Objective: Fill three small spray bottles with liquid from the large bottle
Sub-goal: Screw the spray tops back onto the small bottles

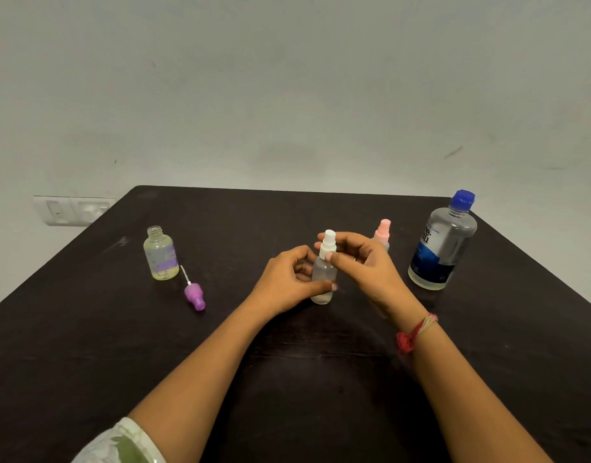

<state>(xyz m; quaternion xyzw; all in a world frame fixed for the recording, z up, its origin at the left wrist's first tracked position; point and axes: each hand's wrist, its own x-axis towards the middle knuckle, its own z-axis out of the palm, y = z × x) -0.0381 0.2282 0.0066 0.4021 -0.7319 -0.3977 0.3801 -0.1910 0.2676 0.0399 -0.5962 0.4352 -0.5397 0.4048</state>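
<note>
The clear spray bottle (322,279) is held upright at the middle of the dark desk (87,329), its base on or just above the surface; which cannot be told. The left hand (287,282) is wrapped around the body, grip closed on it. The right hand (360,259) is pinched on the white spray top (328,243), thumb in front, fingers behind. Screwing or unscrewing is judged likely; which cannot be told.

To the left, an open bottle (160,253) with purple markings is seen standing, some pale liquid in it, its purple spray cap (194,295) lying just beside it on the desk. A pink-topped bottle (382,232) is partly hidden behind the right hand. The large bottle (442,242), blue cap on, stands well to the right.

Handling, judged: the small bottle is light thin plastic, easily squeezed, so the body should be held low and firmly but not crushed. The top is best turned at its ribbed collar, not the nozzle. Wet plastic may slip. The large bottle looks heavy and is best gripped around its middle.
</note>
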